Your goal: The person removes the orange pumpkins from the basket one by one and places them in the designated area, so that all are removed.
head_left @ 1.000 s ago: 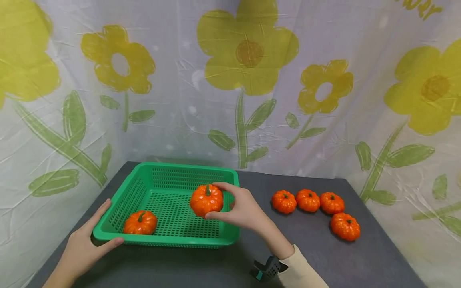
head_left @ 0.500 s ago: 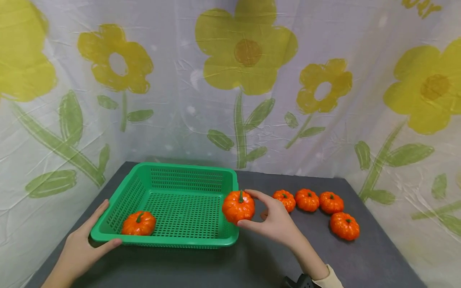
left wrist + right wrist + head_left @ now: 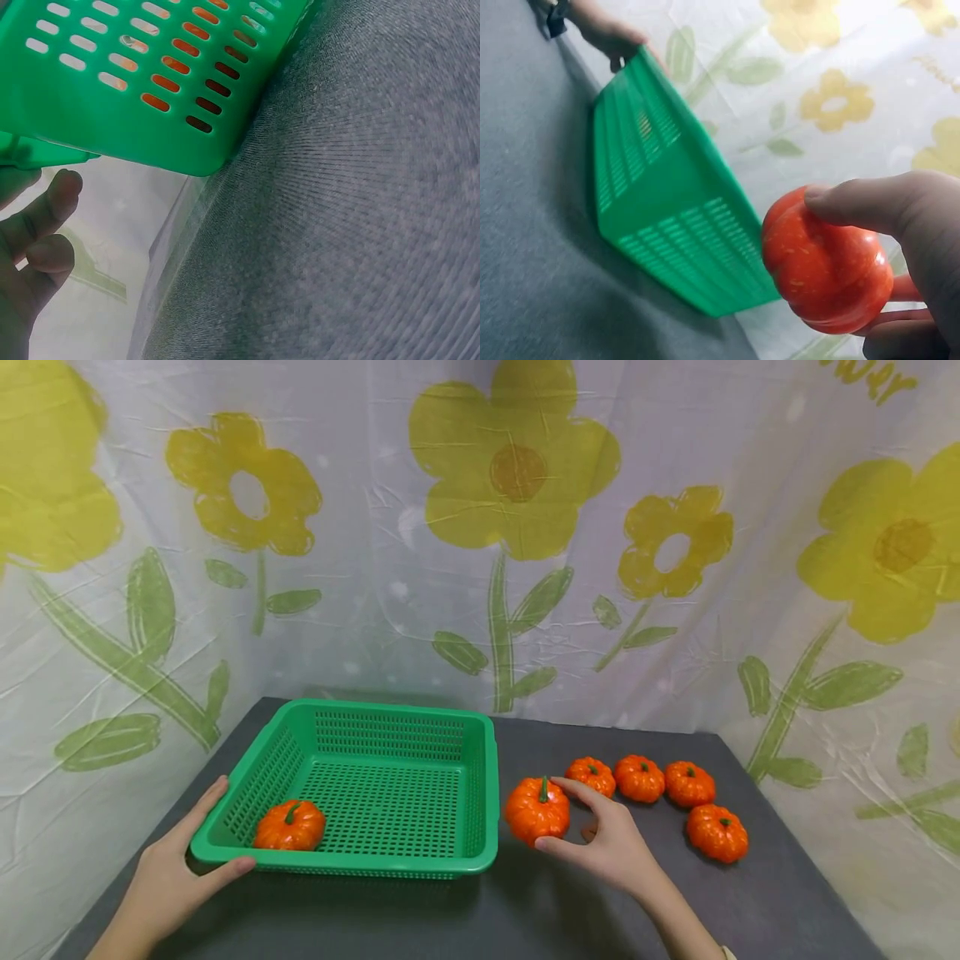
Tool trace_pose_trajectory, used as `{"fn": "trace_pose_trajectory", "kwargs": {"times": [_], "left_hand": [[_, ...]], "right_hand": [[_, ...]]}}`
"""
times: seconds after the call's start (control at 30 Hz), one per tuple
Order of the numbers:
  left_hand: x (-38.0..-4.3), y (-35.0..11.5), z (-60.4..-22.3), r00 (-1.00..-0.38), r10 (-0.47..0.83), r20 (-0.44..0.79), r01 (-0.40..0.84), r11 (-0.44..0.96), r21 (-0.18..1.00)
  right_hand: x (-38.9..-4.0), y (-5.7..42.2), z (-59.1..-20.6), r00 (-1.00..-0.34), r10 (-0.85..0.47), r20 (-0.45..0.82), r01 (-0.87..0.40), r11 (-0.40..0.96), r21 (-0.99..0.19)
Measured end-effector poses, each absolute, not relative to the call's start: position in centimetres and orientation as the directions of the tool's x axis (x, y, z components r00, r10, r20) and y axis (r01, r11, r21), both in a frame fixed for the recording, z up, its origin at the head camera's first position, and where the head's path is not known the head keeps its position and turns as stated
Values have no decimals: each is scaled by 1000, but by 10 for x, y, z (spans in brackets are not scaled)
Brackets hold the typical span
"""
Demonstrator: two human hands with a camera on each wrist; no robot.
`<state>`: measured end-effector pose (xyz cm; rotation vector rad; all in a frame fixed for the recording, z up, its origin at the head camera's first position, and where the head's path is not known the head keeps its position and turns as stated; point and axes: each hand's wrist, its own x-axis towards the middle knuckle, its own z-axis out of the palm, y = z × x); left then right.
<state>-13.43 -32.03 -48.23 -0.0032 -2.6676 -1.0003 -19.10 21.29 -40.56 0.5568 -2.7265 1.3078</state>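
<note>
A small orange pumpkin with a green stem is pinched between the thumb and fingers of my right hand. It is held up just right of the green plastic basket; the right wrist view shows this pumpkin above the table, near the basket's rim. My left hand holds the basket's near left corner, with its thumb along the front rim and fingers along the left side. Seen from the left wrist, some fingers bend below the rim. Another pumpkin lies inside the basket at the front left.
Several more pumpkins stand on the dark grey table at the right: one pumpkin partly behind my right hand, others in a row, and a pumpkin nearer the front. A white curtain with yellow flowers surrounds the table.
My right hand has carried its pumpkin from over the basket to the right, past the basket's right rim and lower. The left hand and basket stay nearly in place.
</note>
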Motion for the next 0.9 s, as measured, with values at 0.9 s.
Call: {"fn": "trace_pose_trajectory", "kwargs": {"times": [0.9], "left_hand": [[-134, -322, -481, -966, -94, 241, 86, 762, 642]], "right_hand": [[-187, 264, -450, -975, 34, 222, -141, 677, -722]]}}
